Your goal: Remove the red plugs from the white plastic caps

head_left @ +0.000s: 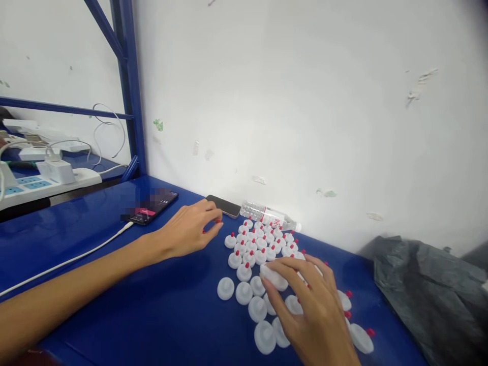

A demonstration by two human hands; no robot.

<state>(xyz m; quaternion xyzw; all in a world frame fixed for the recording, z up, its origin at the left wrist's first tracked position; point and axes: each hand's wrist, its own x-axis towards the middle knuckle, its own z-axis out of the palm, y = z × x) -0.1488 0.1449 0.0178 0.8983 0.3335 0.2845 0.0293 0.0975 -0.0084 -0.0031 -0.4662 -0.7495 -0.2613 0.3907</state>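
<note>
Several small white plastic caps [249,254], many with red tips, stand packed together on the blue table [160,300]. My right hand [308,305] rests over the near part of the group, its fingers pinching one white cap [273,277]. My left hand [188,229] reaches out to the left of the caps with fingers curled around small red tips [218,222], close to a phone lying face down.
A phone [224,206] and a lying clear water bottle [269,215] sit by the white wall. A second phone [152,207] with a white cable lies at left. A dark plastic bag [430,290] fills the right. A power strip [41,183] sits beyond the blue frame.
</note>
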